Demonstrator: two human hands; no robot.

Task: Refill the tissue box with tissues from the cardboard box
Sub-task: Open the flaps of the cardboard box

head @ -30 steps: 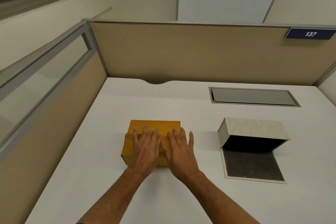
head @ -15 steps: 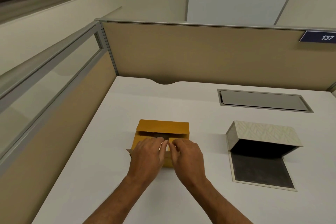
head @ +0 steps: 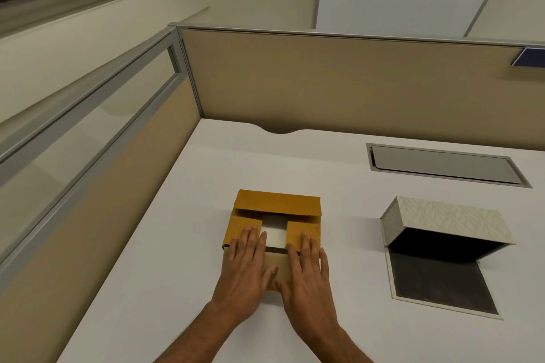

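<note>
A brown cardboard box [head: 277, 205] sits on the white desk [head: 339, 191] in front of me, its long flaps folded out. A pale pack of tissues [head: 275, 233] shows in the gap between the two short side flaps. My left hand [head: 246, 265] lies flat on the left side flap and near flap, fingers spread. My right hand [head: 308, 270] lies flat on the right side flap. To the right lies the tissue box [head: 448, 222], a patterned cover tipped on its side, open, with a dark empty inside and its dark base panel [head: 439, 283] flat on the desk.
A beige partition [head: 339, 82] closes the desk at the back and a glazed partition [head: 88, 132] on the left. A grey cable hatch [head: 442, 163] is set into the desk at the back right.
Both hands lay flat on the shut box, then pulled the near flap toward me; now the top is open, the tissues show, and the hands have spread apart onto the side flaps.
</note>
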